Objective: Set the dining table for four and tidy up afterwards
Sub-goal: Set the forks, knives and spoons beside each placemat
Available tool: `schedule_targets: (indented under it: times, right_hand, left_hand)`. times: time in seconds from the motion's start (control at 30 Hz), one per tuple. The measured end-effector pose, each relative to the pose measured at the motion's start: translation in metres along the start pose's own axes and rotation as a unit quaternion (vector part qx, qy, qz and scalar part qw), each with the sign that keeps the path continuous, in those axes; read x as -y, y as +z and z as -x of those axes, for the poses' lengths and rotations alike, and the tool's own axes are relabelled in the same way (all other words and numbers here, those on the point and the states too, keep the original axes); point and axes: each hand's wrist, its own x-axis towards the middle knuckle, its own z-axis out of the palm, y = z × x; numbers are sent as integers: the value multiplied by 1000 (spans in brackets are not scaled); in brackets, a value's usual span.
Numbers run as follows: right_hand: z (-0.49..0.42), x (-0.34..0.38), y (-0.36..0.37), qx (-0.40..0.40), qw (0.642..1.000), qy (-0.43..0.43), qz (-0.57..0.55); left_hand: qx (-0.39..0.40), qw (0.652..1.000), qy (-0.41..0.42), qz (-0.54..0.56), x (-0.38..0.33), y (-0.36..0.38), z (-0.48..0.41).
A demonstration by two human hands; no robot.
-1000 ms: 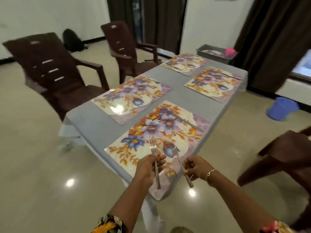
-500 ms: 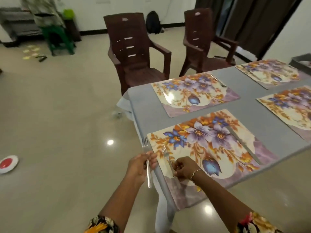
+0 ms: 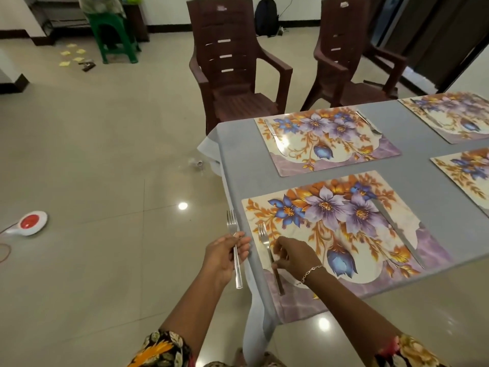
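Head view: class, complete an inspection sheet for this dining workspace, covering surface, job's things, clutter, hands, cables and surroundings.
Surface: table under a grey cloth; four floral placemats at least partly in view.
Job's things: near placemat carries a knife at its right; far placemat has cutlery at both ends.
Clutter: yellow notes and a red-and-white disc on the floor.
Hands: left hand grips a fork beyond the table edge; right hand pinches a second fork over the near placemat's left end.
Cables: thin red wire on the floor.
Surroundings: two brown chairs, green stool, backpack.
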Motion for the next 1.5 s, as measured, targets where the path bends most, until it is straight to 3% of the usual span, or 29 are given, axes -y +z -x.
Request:
schedule_targets:
  times: [0.07, 0.2, 0.5, 0.63, 0.77, 0.83, 1.03, 1.3, 1.5]
  right_hand:
    - [1, -4, -1, -4, 996, -66, 57]
    - [0, -12, 4, 70, 969, -169, 169]
    - [17, -15, 12, 91, 959, -176, 202]
    - [21, -16, 12, 49, 979, -174, 89]
    - [30, -22, 9, -145, 975, -145, -88]
    - [35, -25, 2, -184, 964, -112, -155]
    - [57, -69, -29, -187, 948, -20, -257]
    - [116, -191, -84, -178, 939, 76, -285]
    - [156, -269, -119, -199, 898, 121, -373]
  left_hand:
    - [-6, 1000, 2, -1, 0, -3, 1]
    - [-12, 1000, 0, -3, 4, -4, 4]
    - [-6, 1000, -4, -13, 12, -3, 8]
    - [2, 1000, 5, -21, 15, 5, 9]
    - [27, 999, -1, -22, 19, 26, 12]
    - [34, 999, -4, -22, 25, 44, 15]
    - [82, 995, -24, -49, 64, 116, 27]
    - [158, 982, -40, -94, 147, 243, 50]
    - [194, 970, -64, -128, 201, 325, 62]
